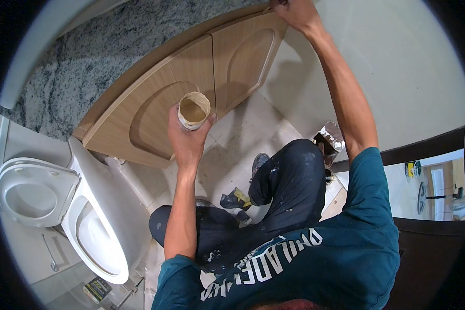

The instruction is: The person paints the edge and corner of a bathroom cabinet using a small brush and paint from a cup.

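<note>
My left hand [187, 144] is wrapped round a small pale cup [192, 125] with tan liquid in it and smears on its rim. The cup is held upright in front of the left light-wood cabinet door [163, 67]. Up at the far end of the cabinet, my right hand [294, 11] is closed against the top corner, above the right door [250, 54]. Its fingers are curled and partly cut off by the picture's edge, so what they hold is hidden.
A grey speckled stone countertop [108, 62] tops the cabinet. At left stands a white toilet [120, 266] with its lid up. Between my legs a dark and yellow cloth [236, 199] lies on the tiled floor. A silvery, stained container [335, 135] stands beside my right knee, near the pale wall [398, 67].
</note>
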The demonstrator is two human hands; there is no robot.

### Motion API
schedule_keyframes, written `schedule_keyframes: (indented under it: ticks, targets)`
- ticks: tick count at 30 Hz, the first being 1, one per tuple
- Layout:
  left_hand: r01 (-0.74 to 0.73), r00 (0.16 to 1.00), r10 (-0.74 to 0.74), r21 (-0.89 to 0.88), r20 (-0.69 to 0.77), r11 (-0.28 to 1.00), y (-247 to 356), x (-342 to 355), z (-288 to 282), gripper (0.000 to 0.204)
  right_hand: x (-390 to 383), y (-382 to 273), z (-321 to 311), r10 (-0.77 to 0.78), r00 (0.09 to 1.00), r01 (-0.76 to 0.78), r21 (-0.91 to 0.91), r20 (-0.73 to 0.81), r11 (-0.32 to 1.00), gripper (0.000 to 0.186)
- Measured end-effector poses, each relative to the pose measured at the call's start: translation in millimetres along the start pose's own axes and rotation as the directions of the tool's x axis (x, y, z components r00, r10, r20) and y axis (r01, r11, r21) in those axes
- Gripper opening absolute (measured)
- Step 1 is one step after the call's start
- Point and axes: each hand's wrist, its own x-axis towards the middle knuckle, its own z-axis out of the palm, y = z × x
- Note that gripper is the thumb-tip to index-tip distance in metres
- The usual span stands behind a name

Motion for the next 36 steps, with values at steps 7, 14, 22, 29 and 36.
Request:
schedule_keyframes:
  ticks: [7,14,22,29,36]
  targets:
    - [-0.016,1.000,0.016,-0.001,0.021,1.000,4,1,6,0.050,0,33,8,0.095,0.994,-0.083,-0.191,0.056,0.978,0.028]
    - [0.043,0.999,-0.042,-0.039,0.002,0.998,4,1,2,0.059,2,9,4,-0.001,1.000,0.001,-0.025,-0.016,1.000,0.028]
    - [0.031,0.999,-0.031,-0.036,0.008,0.999,3,2,4,0.057,-1,20,11,0.036,0.999,-0.035,-0.075,0.008,0.997,0.029]
    - [0.045,0.999,-0.044,-0.064,0.013,0.997,5,2,4,0.057,0,32,14,0.016,1.000,-0.015,-0.175,0.001,0.984,0.031]
    - [0.063,0.998,-0.063,-0.052,0.002,0.997,1,2,0,0.058,0,20,14,0.024,1.000,-0.025,-0.149,-0.004,0.989,0.034]
